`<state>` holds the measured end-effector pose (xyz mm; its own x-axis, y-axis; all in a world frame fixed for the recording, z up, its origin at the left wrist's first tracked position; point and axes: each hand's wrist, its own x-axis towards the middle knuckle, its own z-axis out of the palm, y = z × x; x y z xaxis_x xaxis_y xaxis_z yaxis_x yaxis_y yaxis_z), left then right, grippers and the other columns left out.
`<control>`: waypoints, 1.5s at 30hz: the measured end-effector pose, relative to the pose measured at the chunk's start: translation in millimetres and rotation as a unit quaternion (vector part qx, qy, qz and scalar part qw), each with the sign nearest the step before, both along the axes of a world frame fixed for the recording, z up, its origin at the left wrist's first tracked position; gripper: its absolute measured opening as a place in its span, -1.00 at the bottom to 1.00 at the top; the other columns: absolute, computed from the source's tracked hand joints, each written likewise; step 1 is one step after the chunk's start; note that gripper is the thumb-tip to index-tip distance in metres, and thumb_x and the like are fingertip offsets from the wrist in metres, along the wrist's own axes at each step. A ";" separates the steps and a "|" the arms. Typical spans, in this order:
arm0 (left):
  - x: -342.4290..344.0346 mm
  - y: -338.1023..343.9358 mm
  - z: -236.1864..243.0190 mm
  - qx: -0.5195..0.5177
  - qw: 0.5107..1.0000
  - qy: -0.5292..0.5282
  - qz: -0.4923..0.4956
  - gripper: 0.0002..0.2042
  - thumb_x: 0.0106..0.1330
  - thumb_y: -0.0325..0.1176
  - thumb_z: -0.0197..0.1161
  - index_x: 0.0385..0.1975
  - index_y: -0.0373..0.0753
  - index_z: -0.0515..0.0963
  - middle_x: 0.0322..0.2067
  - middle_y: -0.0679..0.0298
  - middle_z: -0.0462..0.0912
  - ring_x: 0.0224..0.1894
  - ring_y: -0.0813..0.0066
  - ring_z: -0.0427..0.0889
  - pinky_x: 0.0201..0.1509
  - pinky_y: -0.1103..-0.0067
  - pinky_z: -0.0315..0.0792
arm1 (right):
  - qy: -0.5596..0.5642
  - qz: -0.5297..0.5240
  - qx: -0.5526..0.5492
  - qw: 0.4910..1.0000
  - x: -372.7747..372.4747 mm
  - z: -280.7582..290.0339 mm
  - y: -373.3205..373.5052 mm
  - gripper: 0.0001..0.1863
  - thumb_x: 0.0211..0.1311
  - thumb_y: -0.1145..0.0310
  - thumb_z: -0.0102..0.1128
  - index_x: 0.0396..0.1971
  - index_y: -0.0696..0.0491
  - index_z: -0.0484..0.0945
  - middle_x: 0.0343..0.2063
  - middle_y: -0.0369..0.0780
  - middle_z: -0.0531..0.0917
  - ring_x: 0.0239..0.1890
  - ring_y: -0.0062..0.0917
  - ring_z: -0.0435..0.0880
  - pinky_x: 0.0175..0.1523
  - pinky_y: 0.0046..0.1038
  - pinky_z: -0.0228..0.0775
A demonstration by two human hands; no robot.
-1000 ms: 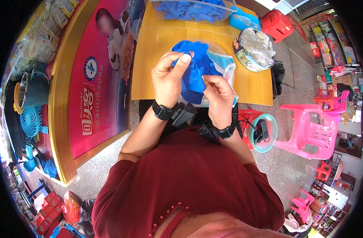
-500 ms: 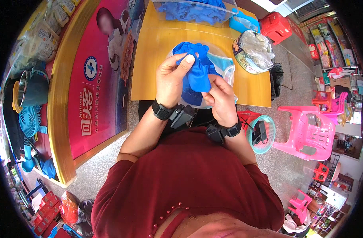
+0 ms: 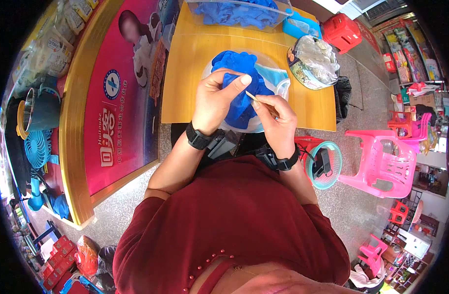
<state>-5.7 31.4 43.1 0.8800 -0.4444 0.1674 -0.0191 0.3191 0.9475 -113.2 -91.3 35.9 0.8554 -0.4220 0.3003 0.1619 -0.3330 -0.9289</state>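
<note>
A bundle of blue cloth [image 3: 234, 61] is gripped in my left hand [image 3: 213, 100], the thumb pressed on top of it. Between the thumb and fingertips of my right hand [image 3: 278, 120] is a short, thin pale stick [image 3: 252, 96], its tip close to my left thumb and the cloth. The cloth hangs down over a clear plastic tub [image 3: 208, 70] on the yellow table [image 3: 185, 73]. Light blue material with a whitish edge [image 3: 278, 78] shows at the tub's right side.
A clear bin [image 3: 197, 18] of blue cloth stands at the table's far edge, beside a blue container [image 3: 300, 25]. A round tin [image 3: 308, 83] with crumpled plastic is on the right. A green basket [image 3: 327, 183] and pink chair [image 3: 381, 161] stand right of me; a counter [image 3: 75, 147] is left.
The pale stick now shows in my right fingers, which have let go of the cloth's lower part. My left hand has turned slightly, and the cloth hangs lower.
</note>
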 end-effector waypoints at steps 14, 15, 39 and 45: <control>-11.7 -2.0 3.2 -0.063 0.998 0.012 0.005 -0.73 0.42 -0.25 0.07 -0.26 -0.33 0.61 -0.32 0.34 0.65 -0.28 0.69 0.53 -0.16 0.69 0.43 | -0.043 -0.045 -0.070 0.996 10.2 11.3 18.4 -0.89 0.26 0.46 0.16 -0.28 0.18 0.57 -0.56 -0.31 0.51 -0.54 -0.72 0.38 -0.45 -0.64 0.23; -11.1 -0.9 3.5 -0.064 0.998 0.010 0.005 -0.73 0.42 -0.25 0.06 -0.26 -0.33 0.61 -0.31 0.34 0.66 -0.28 0.69 0.53 -0.16 0.68 0.44 | -0.022 -0.026 -0.049 0.998 10.5 13.0 19.4 -0.86 0.29 0.42 0.14 -0.27 0.18 0.56 -0.57 -0.34 0.48 -0.55 -0.72 0.36 -0.46 -0.64 0.22; 2.2 4.0 7.6 -0.123 0.987 0.094 0.036 -0.85 0.28 -0.45 0.23 -0.18 -0.28 0.56 -0.27 0.33 0.62 -0.25 0.69 0.52 -0.15 0.74 0.42 | 0.070 0.049 0.329 0.941 6.2 5.6 18.8 -0.82 0.29 0.43 0.10 -0.15 0.14 0.52 -0.49 -0.37 0.53 -0.53 -0.79 0.38 -0.49 -0.74 0.12; 4.8 5.1 3.6 -0.118 0.986 0.120 0.015 -0.89 0.27 -0.38 0.26 -0.29 -0.25 0.54 -0.42 0.43 0.58 -0.43 0.76 0.48 -0.37 0.78 0.35 | -0.002 0.017 0.290 0.957 6.7 -6.4 23.8 -0.83 0.24 0.57 0.11 -0.17 0.17 0.53 -0.41 -0.36 0.56 -0.44 -0.78 0.42 -0.38 -0.71 0.21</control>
